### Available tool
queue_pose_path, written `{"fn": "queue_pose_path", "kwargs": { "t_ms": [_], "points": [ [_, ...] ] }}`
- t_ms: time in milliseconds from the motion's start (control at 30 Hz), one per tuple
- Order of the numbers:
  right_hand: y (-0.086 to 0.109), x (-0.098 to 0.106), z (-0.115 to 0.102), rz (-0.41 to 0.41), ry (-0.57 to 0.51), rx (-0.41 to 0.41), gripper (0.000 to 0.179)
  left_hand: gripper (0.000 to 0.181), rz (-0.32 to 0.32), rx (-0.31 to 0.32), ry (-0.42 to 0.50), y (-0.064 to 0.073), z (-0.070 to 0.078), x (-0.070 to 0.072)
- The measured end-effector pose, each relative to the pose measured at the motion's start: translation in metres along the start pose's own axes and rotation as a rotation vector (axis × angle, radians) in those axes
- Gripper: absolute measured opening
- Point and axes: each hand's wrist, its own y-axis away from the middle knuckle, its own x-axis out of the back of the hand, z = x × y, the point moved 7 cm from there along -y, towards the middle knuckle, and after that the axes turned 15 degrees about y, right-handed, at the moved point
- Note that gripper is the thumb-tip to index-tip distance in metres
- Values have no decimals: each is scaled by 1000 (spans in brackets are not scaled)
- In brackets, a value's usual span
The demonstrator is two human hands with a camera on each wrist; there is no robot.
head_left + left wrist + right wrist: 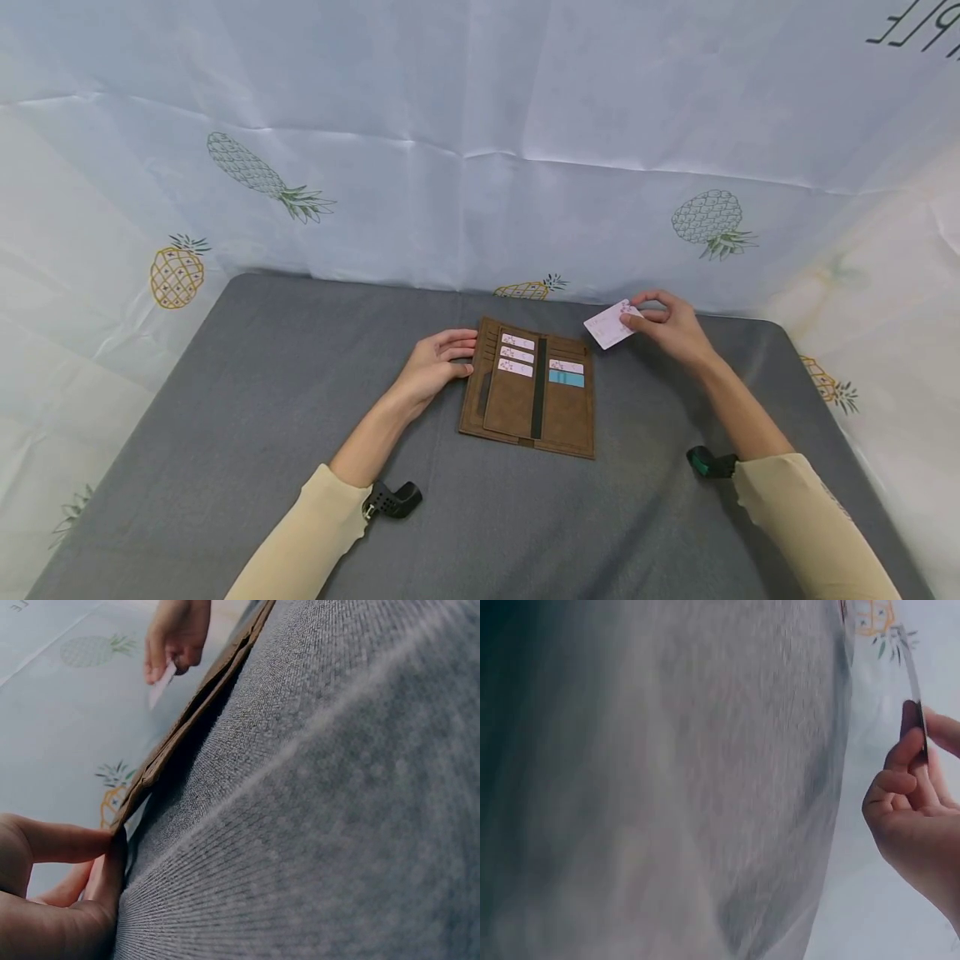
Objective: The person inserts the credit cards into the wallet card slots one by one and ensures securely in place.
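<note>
A brown bifold wallet [513, 410] lies unfolded on the table in the head view. Three white cards with pink flowers [516, 354] show in its left slots. On its right side are one more such card [566, 367] and a blue card [566, 378]. My left hand [429, 371] grips the wallet's left edge between thumb and fingers, also seen in the left wrist view. Up and to the right of the wallet, my right hand [672, 329] pinches a flowered card [609, 325] above the table. The right wrist view shows this card [913, 679] edge-on.
The grey cloth-covered table [300, 400] extends around the wallet. A pale curtain [420, 217] printed with pineapples hangs right behind its far edge and along both sides. Each wrist carries a black camera, the left camera [396, 500] and the right camera [708, 462].
</note>
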Motion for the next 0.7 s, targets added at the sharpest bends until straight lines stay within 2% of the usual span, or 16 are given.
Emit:
{"fn": "queue_pose_path", "kwargs": {
  "t_ms": [133, 400, 700],
  "points": [
    [1, -5, -9, 13, -34, -4, 58, 61, -3, -3, 1, -1, -1, 0],
    [-2, -18, -29, 3, -70, 43, 46, 61, -8, -10, 3, 0, 0, 0],
    [-12, -35, -41, -48, -129, 19, 45, 60, -10, -9, -9, 1, 1, 0]
  ]
}}
